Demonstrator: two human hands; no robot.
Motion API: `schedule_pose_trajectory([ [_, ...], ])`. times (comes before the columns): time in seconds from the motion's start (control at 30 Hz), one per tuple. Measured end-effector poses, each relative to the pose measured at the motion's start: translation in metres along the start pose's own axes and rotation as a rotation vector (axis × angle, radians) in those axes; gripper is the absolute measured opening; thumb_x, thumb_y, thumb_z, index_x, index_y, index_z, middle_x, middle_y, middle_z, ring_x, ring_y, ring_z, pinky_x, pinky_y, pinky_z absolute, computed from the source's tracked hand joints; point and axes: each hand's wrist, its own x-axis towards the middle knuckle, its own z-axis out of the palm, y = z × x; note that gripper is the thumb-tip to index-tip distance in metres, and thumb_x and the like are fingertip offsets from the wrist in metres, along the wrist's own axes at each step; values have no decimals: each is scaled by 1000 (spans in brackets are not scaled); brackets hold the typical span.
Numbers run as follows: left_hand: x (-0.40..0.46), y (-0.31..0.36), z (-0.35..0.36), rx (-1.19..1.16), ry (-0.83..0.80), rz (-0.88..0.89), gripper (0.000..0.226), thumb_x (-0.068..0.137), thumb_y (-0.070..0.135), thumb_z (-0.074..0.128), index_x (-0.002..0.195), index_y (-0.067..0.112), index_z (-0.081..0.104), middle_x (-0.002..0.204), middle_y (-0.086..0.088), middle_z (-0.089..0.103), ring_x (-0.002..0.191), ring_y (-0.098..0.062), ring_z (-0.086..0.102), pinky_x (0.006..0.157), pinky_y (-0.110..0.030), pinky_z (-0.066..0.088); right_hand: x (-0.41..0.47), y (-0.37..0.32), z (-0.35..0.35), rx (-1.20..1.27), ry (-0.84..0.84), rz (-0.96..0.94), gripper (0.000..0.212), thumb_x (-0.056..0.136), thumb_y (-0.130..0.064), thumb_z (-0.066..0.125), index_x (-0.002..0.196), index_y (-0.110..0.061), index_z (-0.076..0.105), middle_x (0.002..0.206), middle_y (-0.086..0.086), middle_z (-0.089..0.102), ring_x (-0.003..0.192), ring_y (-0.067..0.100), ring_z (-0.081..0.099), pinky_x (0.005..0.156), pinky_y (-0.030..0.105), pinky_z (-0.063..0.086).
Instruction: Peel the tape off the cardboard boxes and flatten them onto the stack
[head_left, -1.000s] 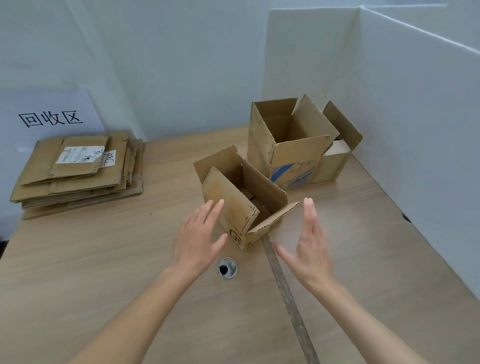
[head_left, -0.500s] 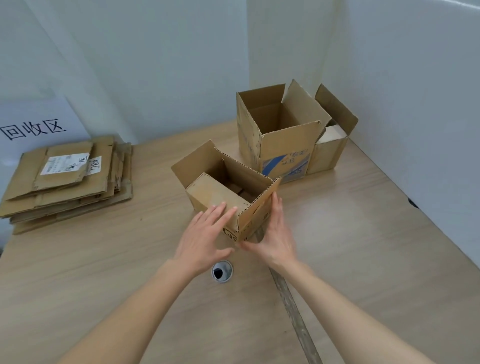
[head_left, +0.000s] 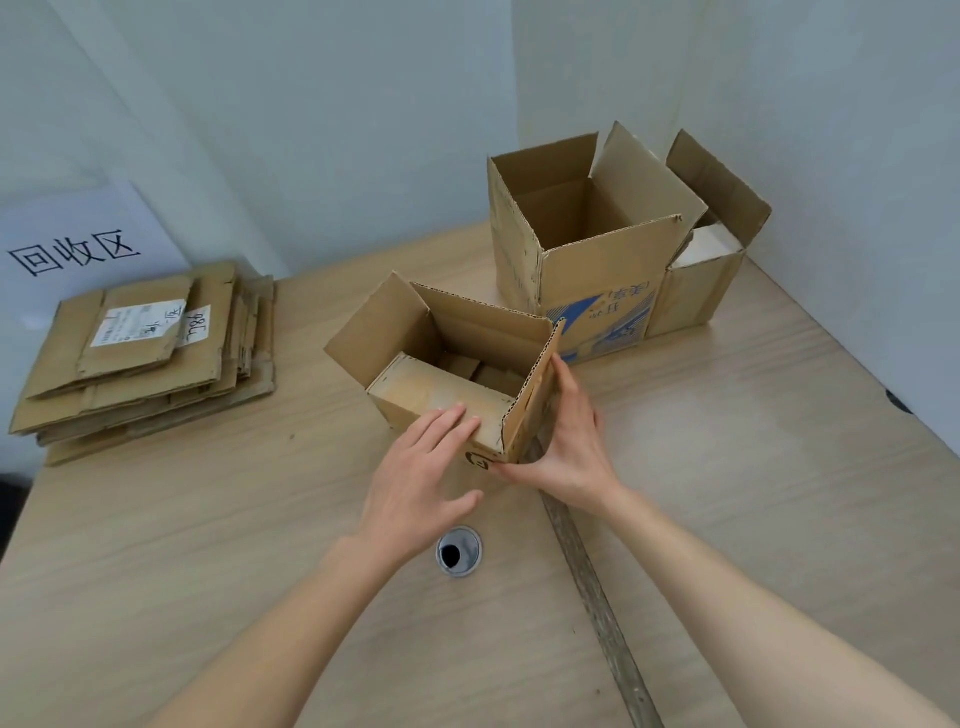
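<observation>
At the far left of the worktop (head_left: 218, 525) we have the stack (head_left: 140, 358) of flattened boxes, a white label on its top sheet, lying below a wall sign (head_left: 72, 254) with printed characters. Moving right, our left hand (head_left: 421, 478) lies with straight fingers flat against the near wall of the small box (head_left: 452, 374), which sits in the middle of the worktop with its flaps up and some loose cardboard pieces inside. Our right hand (head_left: 563, 447) clasps the box's near right corner, fingers laid along the right wall and thumb under the bottom edge. We cannot see any tape on this box from here; its underside is hidden. We judge the box light and fairly stiff along its creases, yet easy to crush at the walls, with cut edges that may be rough on the fingers. Taking it by two opposite corners, as we nearly do now, should let us tip it over to reach the bottom seam, then push it flat along its folds. Just near of the box is a metal grommet (head_left: 458, 551). Farther right stand a tall box (head_left: 582, 244) with blue print and, touching its right side, a third box (head_left: 706, 260), both open.
</observation>
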Motion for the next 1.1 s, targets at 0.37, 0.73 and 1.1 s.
schedule_pose_trajectory([
  [0.37,-44,12,-22,44,23,39,86,84,53,71,157,26,34,165,6,28,148,-15,32,119,-36,35,-47,-11,-32,9,-56,0,145,48,-66,91,158,-45,-1,159,-14,26,143,14,32,116,50,26],
  [0.73,-152,43,-31,-408,36,-482,98,82,48,79,154,58,13,138,-3,42,127,-20,48,91,-31,48,-170,-49,-78,-100,-140,-34,135,50,-69,89,155,-53,6,139,-21,34,115,1,43,106,49,38],
  [1.1,-247,107,-74,-819,61,-377,111,72,33,91,151,62,19,149,13,45,135,-10,43,115,-42,39,-280,-110,-102,209,-116,237,93,70,-89,59,151,-52,30,143,-15,53,120,4,56,88,24,48],
])
